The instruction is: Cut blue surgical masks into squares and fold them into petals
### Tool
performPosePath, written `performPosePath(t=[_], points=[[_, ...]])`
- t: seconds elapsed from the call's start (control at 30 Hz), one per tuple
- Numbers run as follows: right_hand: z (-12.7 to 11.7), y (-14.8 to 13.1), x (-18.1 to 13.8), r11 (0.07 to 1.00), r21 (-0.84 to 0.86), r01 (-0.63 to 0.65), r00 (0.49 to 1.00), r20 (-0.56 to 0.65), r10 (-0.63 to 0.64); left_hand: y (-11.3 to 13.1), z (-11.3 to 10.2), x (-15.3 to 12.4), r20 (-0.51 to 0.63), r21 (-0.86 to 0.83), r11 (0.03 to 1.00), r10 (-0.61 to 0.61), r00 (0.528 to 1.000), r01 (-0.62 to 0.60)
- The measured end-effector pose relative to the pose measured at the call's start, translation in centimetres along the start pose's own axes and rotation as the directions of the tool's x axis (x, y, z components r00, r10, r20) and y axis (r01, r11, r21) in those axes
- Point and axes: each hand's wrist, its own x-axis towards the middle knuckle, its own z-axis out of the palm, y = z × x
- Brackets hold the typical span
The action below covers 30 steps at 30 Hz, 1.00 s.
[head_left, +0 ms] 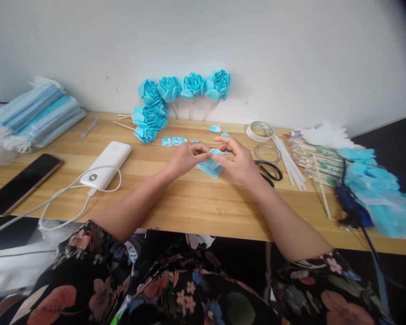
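A light blue piece of thin fabric [212,168] hangs between my two hands, just above the wooden table. My left hand [188,158] pinches its upper left edge between thumb and fingers. On the other side my right hand [236,158] grips the upper right edge, fingertips close to those of the left. Behind my hands lie several small folded blue pieces [172,141], partly covered by my left fingers. Another folded piece [214,129] rests farther back. Black-handled scissors [270,170] lie beside my right wrist, partly hidden by it.
Several blue fabric flowers [192,85] on sticks lean on the wall. White tape [260,131], white strips [288,162], wrapped sticks [311,158], a glue gun [352,205] and blue sheets [379,189] lie right. Left are face masks [43,115], a phone [23,183] and a cabled power bank [108,164].
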Motion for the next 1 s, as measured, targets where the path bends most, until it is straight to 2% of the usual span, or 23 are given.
performPosePath(t=[0.1, 0.2, 0.43, 0.57, 0.7, 0.9, 1.0], points=[[0.15, 0.54, 0.07, 0.989, 0.147, -0.017, 0.997, 0.081, 0.005, 0.39, -0.25, -0.02, -0.031, -0.059, 0.998, -0.002, 1.0, 0.0], [0.43, 0.69, -0.01, 0.988, 0.15, -0.044, 0.992, 0.123, 0.025, 0.63, -0.22, -0.1, -0.022, -0.09, 0.996, 0.003, 1.0, -0.005], [0.57, 0.24, -0.07, 0.996, 0.086, -0.034, 0.999, 0.03, 0.032, 0.54, -0.25, 0.0, -0.039, -0.095, 0.995, 0.013, 0.999, -0.017], [0.17, 0.02, 0.17, 0.995, 0.09, -0.042, 0.999, -0.011, 0.044, 0.69, -0.57, 0.08, -0.096, -0.086, 0.995, -0.049, 0.994, 0.04], [0.08, -0.09, 0.26, 0.996, 0.083, -0.026, 1.0, -0.012, 0.028, 0.65, -0.64, 0.15, -0.172, -0.153, 0.986, -0.095, 0.981, 0.068], [0.3, -0.1, 0.26, 0.999, 0.041, 0.015, 0.999, -0.048, -0.013, -0.01, -0.51, 0.27, -0.102, -0.361, 0.919, -0.205, 0.973, 0.156], [0.31, -0.02, 0.24, 0.999, 0.045, 0.021, 0.999, -0.05, -0.019, 0.0, -0.28, 0.24, -0.043, -0.436, 0.884, -0.207, 0.977, 0.168]])
